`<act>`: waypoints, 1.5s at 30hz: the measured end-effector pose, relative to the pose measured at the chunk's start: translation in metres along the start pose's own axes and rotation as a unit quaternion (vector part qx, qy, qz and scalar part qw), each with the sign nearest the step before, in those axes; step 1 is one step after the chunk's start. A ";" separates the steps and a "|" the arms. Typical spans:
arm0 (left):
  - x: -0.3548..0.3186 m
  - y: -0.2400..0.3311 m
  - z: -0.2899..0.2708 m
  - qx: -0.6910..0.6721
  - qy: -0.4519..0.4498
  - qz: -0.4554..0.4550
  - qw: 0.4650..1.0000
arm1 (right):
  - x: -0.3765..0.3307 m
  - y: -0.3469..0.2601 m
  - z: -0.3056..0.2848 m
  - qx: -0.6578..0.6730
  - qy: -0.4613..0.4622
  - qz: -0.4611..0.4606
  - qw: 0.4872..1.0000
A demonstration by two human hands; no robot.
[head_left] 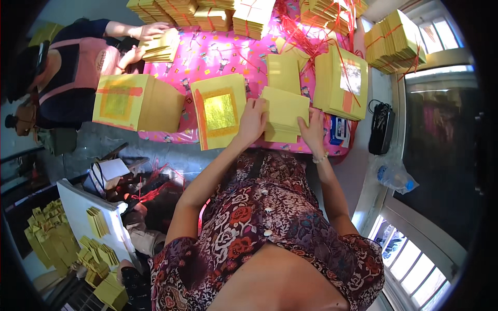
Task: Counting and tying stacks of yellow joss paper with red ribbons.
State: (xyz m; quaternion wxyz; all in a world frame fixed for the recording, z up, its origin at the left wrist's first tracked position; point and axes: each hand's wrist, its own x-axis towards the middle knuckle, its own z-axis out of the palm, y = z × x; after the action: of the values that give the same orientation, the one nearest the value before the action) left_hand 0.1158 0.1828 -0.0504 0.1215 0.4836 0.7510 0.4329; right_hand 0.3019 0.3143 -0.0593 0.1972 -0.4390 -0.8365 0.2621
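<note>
A small stack of plain yellow paper sheets (285, 106) lies in front of me at the near side of the table, its lower sheets sticking out unevenly. My left hand (253, 123) holds its left edge, fingers pointing away from me. On the right edge, my right hand (312, 130) grips with the thumb over the top sheet. Just left of my left hand lies yellow paper with a shiny gold square and an orange stripe (219, 110). Behind the stack are more plain yellow sheets (283, 72). To the right is a thick pile with a silvery patch (350, 78).
A pink patterned cloth (215, 57) covers the table. A tall yellow paper block (137, 106) stands left; red-tied bundles (212, 18) and red strings (311, 31) lie at the back. Across the left corner, another person's hands (150, 32) touch a yellow stack. A blue packet (339, 129) sits right.
</note>
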 end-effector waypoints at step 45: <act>-0.091 -0.044 -0.108 0.187 -0.058 -0.072 0.978 | 0.128 -0.133 0.124 -0.064 -0.195 -0.327 0.922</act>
State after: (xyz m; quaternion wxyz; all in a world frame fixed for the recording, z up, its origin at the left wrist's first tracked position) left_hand 0.0694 0.0423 -0.0417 0.1037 0.4665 0.8432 0.2461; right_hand 0.0801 0.3248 -0.0623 0.0762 -0.0928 -0.9704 0.2097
